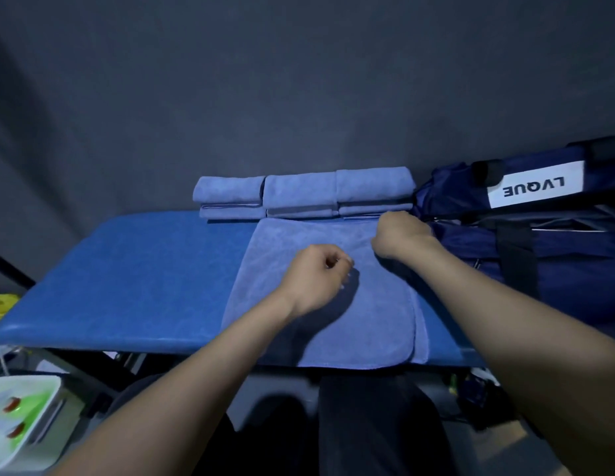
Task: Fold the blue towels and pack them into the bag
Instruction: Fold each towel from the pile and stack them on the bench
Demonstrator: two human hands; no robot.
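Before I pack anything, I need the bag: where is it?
In the head view, the navy bag sits at the right end of the blue table, just right of the folded towels and beside the right hand.

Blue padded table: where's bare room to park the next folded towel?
The blue padded table is bare on its left half, bordered by the spread blue terry towel and the row of folded blue towels at the back edge. The right side is crowded: both hands over the spread towel, with the navy duffel bag alongside.
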